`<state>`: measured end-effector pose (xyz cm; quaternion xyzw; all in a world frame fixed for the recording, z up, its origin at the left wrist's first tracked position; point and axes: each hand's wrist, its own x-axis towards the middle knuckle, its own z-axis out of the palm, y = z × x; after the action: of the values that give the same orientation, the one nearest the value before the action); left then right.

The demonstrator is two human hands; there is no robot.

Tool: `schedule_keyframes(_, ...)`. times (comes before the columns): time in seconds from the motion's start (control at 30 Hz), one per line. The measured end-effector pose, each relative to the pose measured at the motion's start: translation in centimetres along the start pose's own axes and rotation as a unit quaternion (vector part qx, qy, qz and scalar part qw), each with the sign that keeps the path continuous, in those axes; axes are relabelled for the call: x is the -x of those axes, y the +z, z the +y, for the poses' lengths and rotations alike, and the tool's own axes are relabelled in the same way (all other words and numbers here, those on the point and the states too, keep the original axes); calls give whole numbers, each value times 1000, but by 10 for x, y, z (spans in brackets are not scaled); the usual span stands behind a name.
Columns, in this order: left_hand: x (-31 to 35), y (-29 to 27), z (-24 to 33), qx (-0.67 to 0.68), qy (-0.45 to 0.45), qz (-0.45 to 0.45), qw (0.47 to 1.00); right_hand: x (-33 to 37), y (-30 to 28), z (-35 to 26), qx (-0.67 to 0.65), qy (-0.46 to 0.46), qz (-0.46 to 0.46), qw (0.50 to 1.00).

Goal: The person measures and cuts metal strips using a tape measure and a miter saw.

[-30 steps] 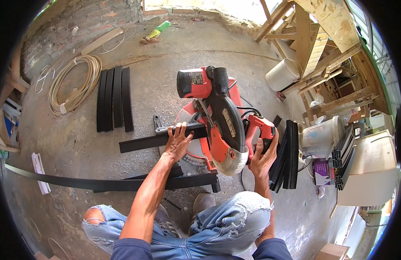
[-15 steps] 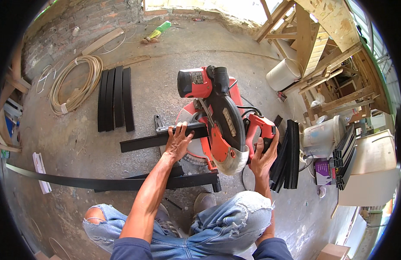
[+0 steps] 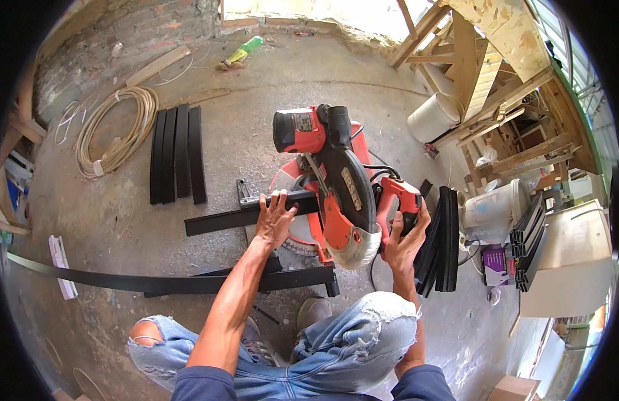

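Note:
A red and black miter saw [image 3: 346, 184] stands on the floor in front of me. My right hand [image 3: 404, 240] is wrapped round its red and black handle [image 3: 400, 195], on the saw's right side. A black metal profile [image 3: 219, 220] lies across the saw's base, its left end sticking out past it. My left hand [image 3: 276, 217] grips the profile against the saw's fence, fingers bent over the top, left of the blade guard [image 3: 353, 244]. The guard and saw head hide the profile's right end.
A long black profile [image 3: 182, 283] lies on the floor before my feet. Cut black pieces lie in a row [image 3: 179, 155] at left and in a bundle [image 3: 440, 240] at right. Beyond are a coiled hose [image 3: 117, 131], white buckets [image 3: 434, 117], a purple box [image 3: 497, 265] and timber scraps [image 3: 503, 113].

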<state>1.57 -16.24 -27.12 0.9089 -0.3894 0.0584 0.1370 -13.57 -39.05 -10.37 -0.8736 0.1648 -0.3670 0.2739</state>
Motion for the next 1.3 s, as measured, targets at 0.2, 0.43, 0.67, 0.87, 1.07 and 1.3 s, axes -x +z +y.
schedule_keyframes(0.2,0,11,-2,-12,-16,-6,1000,-13,-7,-12,18,-44,0,999)
schedule_keyframes(0.43,-3,9,5,-28,-16,-9,999,-36,-8,6,-31,103,-57,993)
schedule_keyframes(0.67,0,4,2,-31,-23,-23,999,-42,0,-4,-130,140,-90,977)
schedule_keyframes(0.87,-2,8,5,-39,-17,-21,999,-80,-9,-20,-324,358,-127,867)
schedule_keyframes(1.07,-1,4,3,-12,-20,-6,1000,-113,-10,-35,-337,386,-170,842)
schedule_keyframes(1.3,-2,7,2,-18,-17,3,1000,-134,-6,-38,-297,410,-171,845)
